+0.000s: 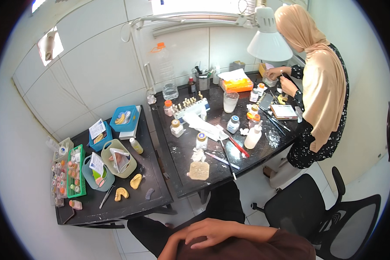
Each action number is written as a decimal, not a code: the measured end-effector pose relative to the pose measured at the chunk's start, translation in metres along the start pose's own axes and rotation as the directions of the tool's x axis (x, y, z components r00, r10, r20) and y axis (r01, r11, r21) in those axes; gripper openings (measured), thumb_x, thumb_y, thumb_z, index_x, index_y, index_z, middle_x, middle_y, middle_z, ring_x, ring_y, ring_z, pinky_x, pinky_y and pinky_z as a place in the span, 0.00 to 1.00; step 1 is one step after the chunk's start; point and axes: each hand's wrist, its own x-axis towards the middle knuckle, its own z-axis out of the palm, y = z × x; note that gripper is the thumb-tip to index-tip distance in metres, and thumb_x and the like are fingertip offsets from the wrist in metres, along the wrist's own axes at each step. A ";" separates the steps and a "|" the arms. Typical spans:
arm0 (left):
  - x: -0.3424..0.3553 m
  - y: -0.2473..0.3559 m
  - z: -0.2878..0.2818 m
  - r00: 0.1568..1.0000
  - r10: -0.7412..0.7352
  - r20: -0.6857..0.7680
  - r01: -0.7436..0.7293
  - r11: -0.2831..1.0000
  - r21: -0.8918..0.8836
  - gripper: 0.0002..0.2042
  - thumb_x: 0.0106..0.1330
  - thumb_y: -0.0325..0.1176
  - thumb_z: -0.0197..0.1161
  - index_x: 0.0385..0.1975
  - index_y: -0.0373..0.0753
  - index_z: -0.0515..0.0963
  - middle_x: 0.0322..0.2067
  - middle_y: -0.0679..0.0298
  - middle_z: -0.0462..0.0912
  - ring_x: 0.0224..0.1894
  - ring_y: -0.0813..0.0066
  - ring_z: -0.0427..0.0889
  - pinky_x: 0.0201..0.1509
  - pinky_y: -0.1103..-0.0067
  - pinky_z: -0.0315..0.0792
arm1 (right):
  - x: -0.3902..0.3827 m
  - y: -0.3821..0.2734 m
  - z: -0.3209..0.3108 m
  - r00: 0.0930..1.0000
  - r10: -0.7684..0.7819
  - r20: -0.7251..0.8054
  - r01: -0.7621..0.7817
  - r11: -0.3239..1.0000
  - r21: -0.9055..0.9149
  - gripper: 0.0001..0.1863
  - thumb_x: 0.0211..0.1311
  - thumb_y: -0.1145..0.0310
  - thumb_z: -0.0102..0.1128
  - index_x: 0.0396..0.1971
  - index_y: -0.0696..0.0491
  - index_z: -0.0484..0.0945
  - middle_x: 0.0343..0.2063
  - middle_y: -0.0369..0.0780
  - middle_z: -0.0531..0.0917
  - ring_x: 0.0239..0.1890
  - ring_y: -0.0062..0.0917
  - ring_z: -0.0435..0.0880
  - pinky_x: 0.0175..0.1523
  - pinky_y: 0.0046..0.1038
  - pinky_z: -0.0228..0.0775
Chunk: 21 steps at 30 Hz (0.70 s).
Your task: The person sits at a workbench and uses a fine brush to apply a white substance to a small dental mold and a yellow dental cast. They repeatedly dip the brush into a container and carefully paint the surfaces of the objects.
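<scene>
My right hand (pixel 210 231) rests across my lap, over my left hand, with nothing in it and its fingers loosely stretched out. Most of my left hand (pixel 180 235) is covered by the right one, so its fingers are hidden. Both hands are apart from the desks. Nearest to them on the desk ahead lie a square tan honeycomb tray (pixel 199 170), a black-handled brush (pixel 228 158) and a pale pen-like tool (pixel 222 160). On the left table sit two yellow dental casts (pixel 121 194), a grey curved piece (pixel 149 193) and metal tweezers (pixel 107 196).
A co-worker (pixel 323 86) stands at the right, both hands over a small container. Bottles, a tooth shade guide (pixel 191 108), a glass (pixel 230 102) and a tissue box (pixel 235 81) crowd the desk below a white lamp (pixel 269 39). Baskets (pixel 133 167) stand left; a chair (pixel 294 203) is right.
</scene>
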 end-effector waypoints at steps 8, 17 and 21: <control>0.018 -0.015 0.003 0.999 -0.008 -0.047 0.005 0.998 -0.063 0.15 0.64 0.40 0.64 0.45 0.39 0.82 0.46 0.58 0.85 0.50 0.64 0.83 0.54 0.71 0.74 | 0.003 0.010 0.011 0.999 0.035 0.002 -0.035 0.999 0.007 0.12 0.67 0.60 0.62 0.43 0.52 0.80 0.37 0.36 0.81 0.40 0.28 0.84 0.44 0.29 0.76; 0.030 -0.026 -0.007 0.997 -0.030 -0.073 0.021 0.993 -0.117 0.15 0.64 0.40 0.64 0.46 0.40 0.82 0.46 0.58 0.85 0.49 0.65 0.82 0.54 0.70 0.74 | 0.010 0.021 0.015 0.997 0.064 0.052 -0.063 0.997 -0.035 0.12 0.68 0.60 0.59 0.43 0.52 0.80 0.36 0.37 0.80 0.41 0.29 0.83 0.44 0.30 0.75; 0.041 -0.028 -0.009 0.997 -0.030 -0.070 0.021 0.991 -0.133 0.15 0.64 0.40 0.64 0.46 0.40 0.82 0.46 0.58 0.85 0.49 0.65 0.82 0.53 0.70 0.74 | 0.008 0.025 0.015 0.994 0.101 0.051 -0.100 0.995 -0.019 0.12 0.68 0.60 0.59 0.43 0.52 0.80 0.36 0.37 0.79 0.41 0.31 0.82 0.44 0.31 0.74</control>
